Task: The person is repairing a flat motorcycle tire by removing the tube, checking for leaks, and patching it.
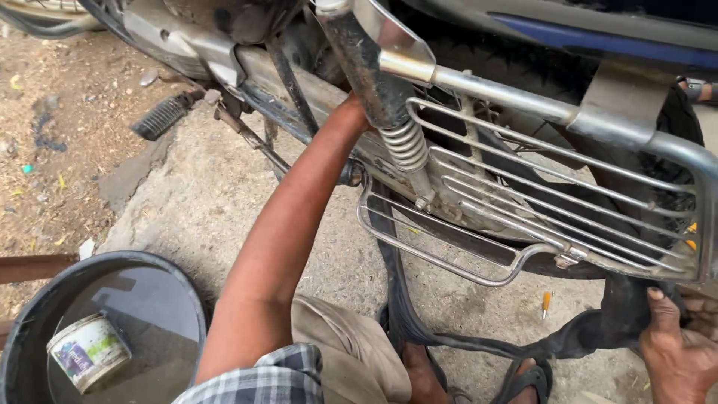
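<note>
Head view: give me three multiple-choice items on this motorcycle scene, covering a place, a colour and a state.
1. Where is the small tin?
A. inside the dark tub of water
B. on the footrest
C. on the chrome guard

2. What colour is the shock spring?
A. red
B. silver
C. yellow

3. What is the right hand doing?
A. resting flat on the ground
B. holding a wrench
C. gripping the black rubber tube

Answers: 1 A, the tin sits within the tub's rim. 2 B, the coils are bare metal. 3 C, its fingers wrap the tube. The left hand is hidden behind the motorcycle.
</note>
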